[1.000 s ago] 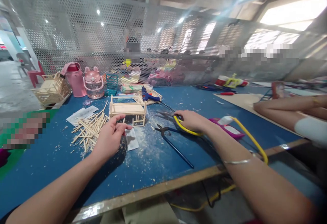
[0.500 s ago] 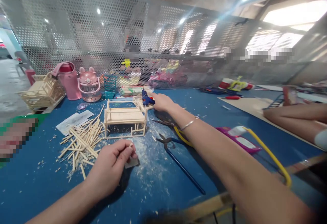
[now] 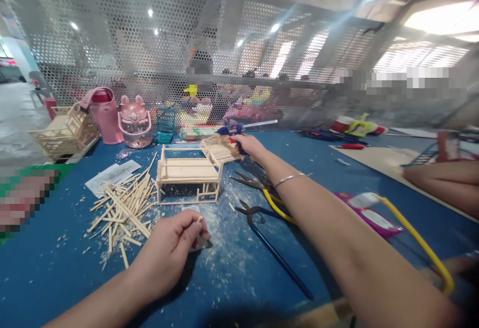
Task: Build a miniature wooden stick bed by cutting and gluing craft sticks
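Note:
My right hand [image 3: 250, 147] reaches across the table and is closed around the handle of a blue glue gun [image 3: 229, 129]. A clear glue stick juts from the gun's back, toward the right; its nozzle end is to the left. Nearer to me, my left hand [image 3: 174, 241] pinches a small pale wooden stick [image 3: 199, 219] between thumb and fingers. A dark grey scrap, too hidden to name, shows under those fingers. Just beyond the left hand stands a miniature wooden bed-like frame [image 3: 190, 173], built from thin sticks.
Loose wooden sticks [image 3: 121, 211] lie left of the frame, beside paper [image 3: 110, 177]. Pliers [image 3: 277, 253] and yellow-handled cutters [image 3: 251, 182] lie under my right arm. A pink bottle [image 3: 106, 118], a clear jug [image 3: 135, 128] and a perforated screen [image 3: 112, 49] stand behind. Another person's arm [image 3: 441, 173] rests at right.
My right hand has raised the glue gun from the table and turned it level, its glue stick now visible. The left hand keeps its pinch. The view has shifted slightly.

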Demonstrator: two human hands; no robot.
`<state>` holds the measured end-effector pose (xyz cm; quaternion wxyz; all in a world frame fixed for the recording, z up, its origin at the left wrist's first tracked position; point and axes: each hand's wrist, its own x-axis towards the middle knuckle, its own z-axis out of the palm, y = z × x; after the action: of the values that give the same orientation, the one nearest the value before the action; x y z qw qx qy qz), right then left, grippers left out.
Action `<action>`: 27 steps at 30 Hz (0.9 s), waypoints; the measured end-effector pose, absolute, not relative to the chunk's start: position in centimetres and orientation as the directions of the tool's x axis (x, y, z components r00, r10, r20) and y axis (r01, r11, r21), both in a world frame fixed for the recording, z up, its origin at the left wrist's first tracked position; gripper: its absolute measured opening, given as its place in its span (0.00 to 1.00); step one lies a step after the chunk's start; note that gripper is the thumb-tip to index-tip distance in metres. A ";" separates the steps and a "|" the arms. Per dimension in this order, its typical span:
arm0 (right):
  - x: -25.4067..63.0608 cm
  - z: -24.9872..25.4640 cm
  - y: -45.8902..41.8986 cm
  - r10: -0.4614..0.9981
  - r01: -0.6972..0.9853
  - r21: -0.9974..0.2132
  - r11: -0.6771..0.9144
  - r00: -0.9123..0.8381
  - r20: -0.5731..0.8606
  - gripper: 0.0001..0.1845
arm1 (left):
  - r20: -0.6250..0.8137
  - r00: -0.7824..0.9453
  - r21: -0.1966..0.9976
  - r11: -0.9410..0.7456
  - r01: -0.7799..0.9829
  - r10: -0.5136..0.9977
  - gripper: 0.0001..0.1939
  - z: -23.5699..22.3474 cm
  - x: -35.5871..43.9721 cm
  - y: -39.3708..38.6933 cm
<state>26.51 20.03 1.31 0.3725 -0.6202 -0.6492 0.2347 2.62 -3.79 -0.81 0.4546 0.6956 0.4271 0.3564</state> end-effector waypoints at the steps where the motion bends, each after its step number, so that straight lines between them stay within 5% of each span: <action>1: 26.6 1.3 19.7 0.982 0.574 -0.809 0.125 0.046 0.184 0.12 | 0.112 0.377 0.934 -0.227 0.275 0.919 0.14 -0.8 2.6 -3.8; 8: 27.8 2.3 17.5 0.986 0.318 -0.936 0.149 0.019 0.164 0.15 | 0.160 0.358 0.905 -0.281 0.318 0.920 0.14 -0.6 2.6 -3.9; 16: 27.6 3.3 15.9 0.900 0.386 -0.884 0.265 0.231 0.370 0.14 | 0.173 0.279 0.896 -0.268 0.353 0.945 0.14 -0.3 2.5 -3.8; 18: 27.7 4.2 14.7 0.846 0.501 -0.813 0.297 0.257 0.467 0.15 | 0.181 0.214 0.896 -0.251 0.367 0.960 0.13 0.3 2.1 -3.6; 21: 28.4 5.5 11.9 0.734 0.782 -0.547 0.300 0.177 0.656 0.21 | 0.199 0.072 0.899 -0.211 0.383 0.977 0.13 1.7 1.0 -3.1; 27: 31.8 6.7 8.4 0.417 0.947 -0.201 0.253 0.081 0.905 0.26 | 0.242 0.035 0.828 -0.225 0.514 0.970 0.14 2.2 -1.4 -1.9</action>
<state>31.85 8.37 6.68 0.4896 -0.5482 -0.6218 -0.2703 -1.39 -1.87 2.24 0.2753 0.6644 0.5584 0.4134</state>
